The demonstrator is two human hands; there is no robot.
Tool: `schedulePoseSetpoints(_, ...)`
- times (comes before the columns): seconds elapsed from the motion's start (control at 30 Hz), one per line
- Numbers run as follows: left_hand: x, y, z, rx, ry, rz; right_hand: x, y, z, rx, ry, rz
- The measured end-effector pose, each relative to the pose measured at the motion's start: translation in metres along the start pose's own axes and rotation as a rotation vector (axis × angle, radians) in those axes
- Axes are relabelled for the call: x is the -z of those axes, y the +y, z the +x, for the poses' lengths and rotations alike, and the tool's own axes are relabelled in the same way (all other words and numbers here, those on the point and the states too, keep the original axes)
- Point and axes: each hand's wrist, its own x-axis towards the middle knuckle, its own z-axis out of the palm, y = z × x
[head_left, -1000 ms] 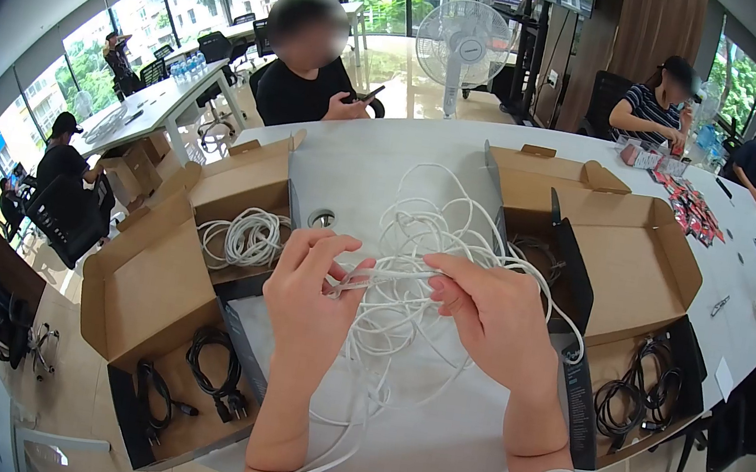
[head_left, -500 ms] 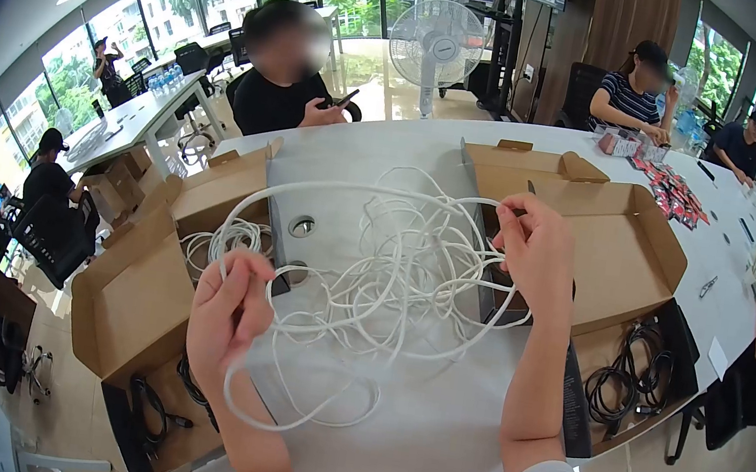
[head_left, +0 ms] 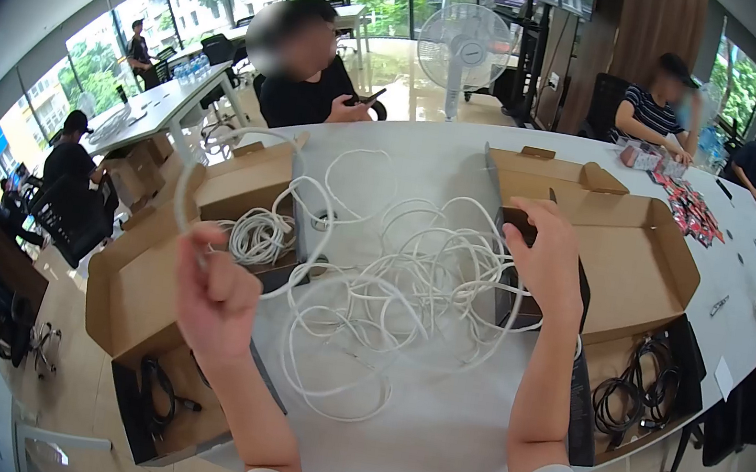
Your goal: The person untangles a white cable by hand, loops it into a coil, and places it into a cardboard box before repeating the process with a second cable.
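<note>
A tangle of white cable (head_left: 386, 300) lies loose on the white table between my hands. My left hand (head_left: 219, 301) is closed, raised at the left, pinching a stretch of the cable that arcs up and over toward the back left. At the right side of the tangle, my right hand (head_left: 544, 259) hovers with thumb and fingers apart; no cable shows between them. Behind my left hand, a neat white cable coil (head_left: 260, 237) rests in an open cardboard box at the back left.
Open cardboard boxes stand on both sides; the near left one holds black cables (head_left: 162, 399), the near right one a black cable bundle (head_left: 634, 393). Red packets (head_left: 689, 207) lie far right. A person with a phone (head_left: 308, 81) sits across the table; others sit right.
My left hand has moved left, drawing cable out of the tangle. My right hand has opened and let go of the cable. The view has shifted slightly.
</note>
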Motion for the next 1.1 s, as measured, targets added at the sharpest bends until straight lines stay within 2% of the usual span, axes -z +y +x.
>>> schedulePoseSetpoints(0.1, -0.015, -0.001, -0.003, 0.261, 0.105, 0.432, 0.010, -0.040, 0.002, 0.083, -0.093, 0.263)
schedulePoseSetpoints(0.2, -0.024, -0.002, -0.003, 0.411, -0.075, 0.503, 0.005, -0.061, -0.005, 0.147, -0.163, 0.450)
schedulePoseSetpoints(0.3, -0.026, -0.001, -0.002, 0.497, -0.339, 0.568, 0.002, -0.075, -0.011, -0.072, -0.311, 0.559)
schedulePoseSetpoints(0.43, -0.030, -0.005, 0.002, 0.524, -0.661, 0.694, -0.009, -0.067, -0.011, 0.071, -0.446, 0.314)
schedulePoseSetpoints(0.53, -0.037, -0.007, 0.003, 0.600, -0.734, 0.720, -0.016, -0.053, -0.010, 0.014, -0.401, 0.429)
schedulePoseSetpoints(0.63, -0.033, -0.012, 0.005, 0.598, -0.822, 0.692, -0.007, -0.061, -0.005, -0.110, -0.155, 0.624)
schedulePoseSetpoints(0.73, -0.032, -0.026, 0.014, 0.276, -1.023, 0.793, -0.005, -0.057, -0.002, -0.129, -0.017, 0.838)
schedulePoseSetpoints(0.83, -0.029, -0.035, 0.012, 0.070, -0.827, 1.113, 0.000, -0.058, -0.003, -0.156, 0.017, 1.017)
schedulePoseSetpoints(0.93, -0.048, -0.047, 0.008, 0.044, -0.366, 1.333, 0.005, -0.058, -0.003, -0.180, -0.027, 1.174)
schedulePoseSetpoints(1.03, -0.055, -0.062, 0.004, 0.126, -0.361, 1.455, 0.011, -0.056, -0.001, -0.171, -0.078, 1.344)
schedulePoseSetpoints(1.1, -0.055, -0.072, 0.007, 0.084, -0.411, 1.501, 0.014, -0.054, -0.004, -0.148, -0.122, 1.488)
